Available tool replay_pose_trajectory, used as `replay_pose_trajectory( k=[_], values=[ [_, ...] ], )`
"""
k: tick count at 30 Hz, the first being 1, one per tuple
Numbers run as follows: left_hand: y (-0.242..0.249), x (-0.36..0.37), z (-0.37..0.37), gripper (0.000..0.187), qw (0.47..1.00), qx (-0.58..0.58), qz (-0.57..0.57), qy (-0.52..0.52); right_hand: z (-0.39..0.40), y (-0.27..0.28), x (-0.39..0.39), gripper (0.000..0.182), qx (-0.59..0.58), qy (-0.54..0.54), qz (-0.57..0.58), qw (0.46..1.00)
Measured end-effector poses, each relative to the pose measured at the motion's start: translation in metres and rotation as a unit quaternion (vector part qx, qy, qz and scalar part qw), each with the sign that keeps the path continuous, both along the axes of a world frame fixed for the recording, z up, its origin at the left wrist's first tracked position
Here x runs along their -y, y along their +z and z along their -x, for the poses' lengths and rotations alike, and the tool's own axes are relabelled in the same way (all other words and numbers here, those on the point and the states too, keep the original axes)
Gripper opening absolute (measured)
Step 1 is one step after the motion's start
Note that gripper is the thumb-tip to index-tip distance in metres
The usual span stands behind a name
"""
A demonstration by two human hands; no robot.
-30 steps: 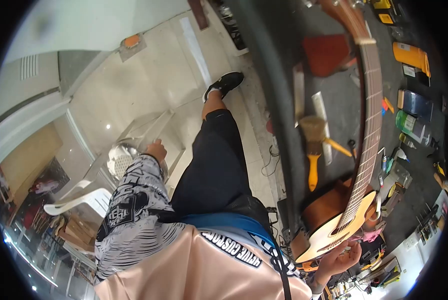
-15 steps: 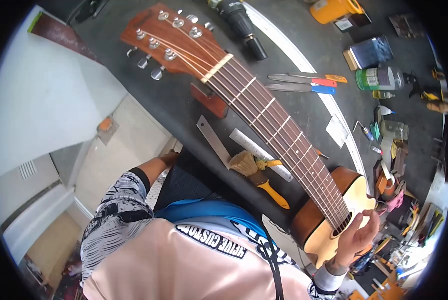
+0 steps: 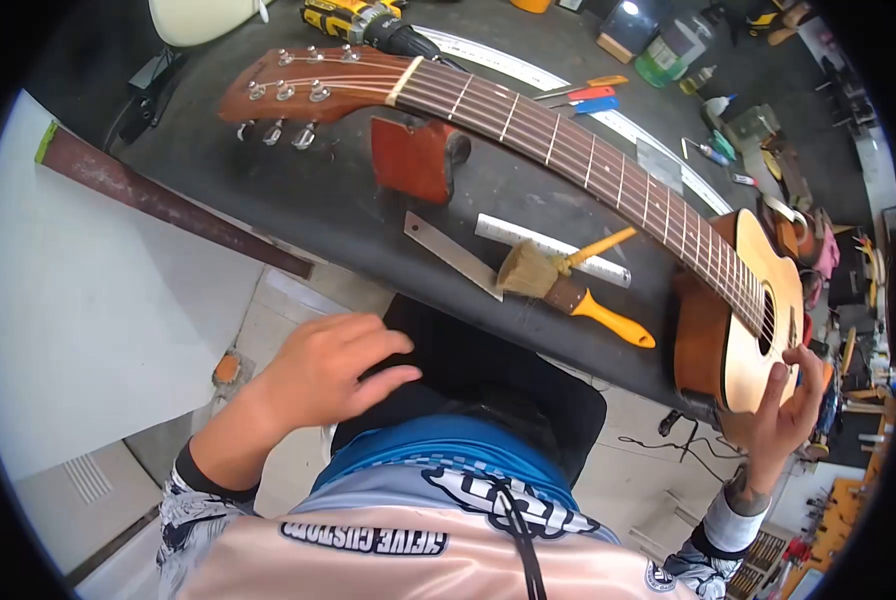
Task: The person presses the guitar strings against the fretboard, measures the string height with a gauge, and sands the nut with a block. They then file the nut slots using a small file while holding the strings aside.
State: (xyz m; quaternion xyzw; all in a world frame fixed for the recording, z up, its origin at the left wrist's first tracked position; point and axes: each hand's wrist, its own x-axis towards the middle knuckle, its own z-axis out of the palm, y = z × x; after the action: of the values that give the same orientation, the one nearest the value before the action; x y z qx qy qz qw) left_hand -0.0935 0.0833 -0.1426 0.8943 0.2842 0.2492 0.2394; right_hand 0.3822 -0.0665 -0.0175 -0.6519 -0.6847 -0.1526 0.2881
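- The guitar (image 3: 608, 172) lies along the dark bench (image 3: 308, 200), a red block (image 3: 408, 160) just beside it.
- Right hand (image 3: 783, 405) spread loosely at its body (image 3: 743, 365), grasping nothing; whether it touches, I can't tell.
- Left hand (image 3: 333, 365) in mid-air, unclenched.
- Brush (image 3: 566, 295) near the ruler (image 3: 503, 231); drill (image 3: 368, 22) beyond.

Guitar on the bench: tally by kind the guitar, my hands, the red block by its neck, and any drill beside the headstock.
Guitar: 1
Hands: 2, left hand and right hand
Red block: 1
Drill beside the headstock: 1
Total: 5
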Motion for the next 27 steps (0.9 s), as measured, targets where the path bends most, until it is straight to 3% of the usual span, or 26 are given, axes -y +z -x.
replay_pose_trajectory(
  k=[3,7,14,18,27],
  values=[
    [0.033,-0.02,-0.036,0.053,0.971,0.133,-0.18,0.079,0.025,0.005,-0.004,0.035,0.009,0.017,0.007,1.0],
    [0.036,-0.059,-0.086,0.066,0.94,0.168,-0.258,0.147,0.046,0.012,-0.03,0.033,0.029,0.051,0.015,0.998],
    [0.022,-0.078,-0.111,0.07,0.925,0.137,-0.304,0.183,0.053,0.017,-0.07,0.034,0.048,0.074,0.06,0.994],
    [0.016,-0.083,-0.113,0.068,0.913,0.188,-0.302,0.2,0.055,0.017,-0.091,0.036,0.051,0.095,0.066,0.992],
    [0.013,-0.084,-0.114,0.054,0.907,0.185,-0.313,0.213,0.088,0.028,-0.152,0.037,0.083,0.197,0.055,0.975]
  ],
)
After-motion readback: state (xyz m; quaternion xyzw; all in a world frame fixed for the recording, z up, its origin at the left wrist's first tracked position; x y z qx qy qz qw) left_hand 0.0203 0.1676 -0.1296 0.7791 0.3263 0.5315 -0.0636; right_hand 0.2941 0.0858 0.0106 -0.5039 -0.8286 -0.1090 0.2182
